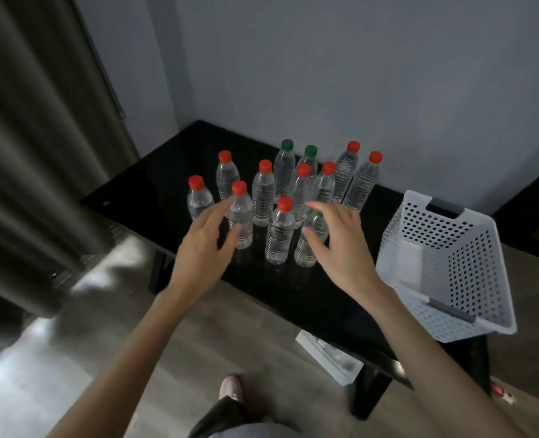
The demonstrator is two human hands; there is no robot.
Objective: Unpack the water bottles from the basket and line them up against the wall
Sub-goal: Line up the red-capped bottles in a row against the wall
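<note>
A pale grey wall [356,74] rises behind the white perforated plastic basket [483,279]. The basket sits on the right end of a glossy black table [154,184], its open top turned toward the camera. To the basket's left, upright on the same tabletop, stands a loose cluster of clear plastic water bottles [263,197], most with red caps and a few with green. The back ones are near the wall.

Farther left of the basket, the left hand [203,251] reaches with fingers spread and gripping nothing, its thumb by a front bottle. Nearer the basket, the right hand [344,248] hovers with loosely spread fingers over another front bottle; whether it touches the bottle cannot be told.
</note>
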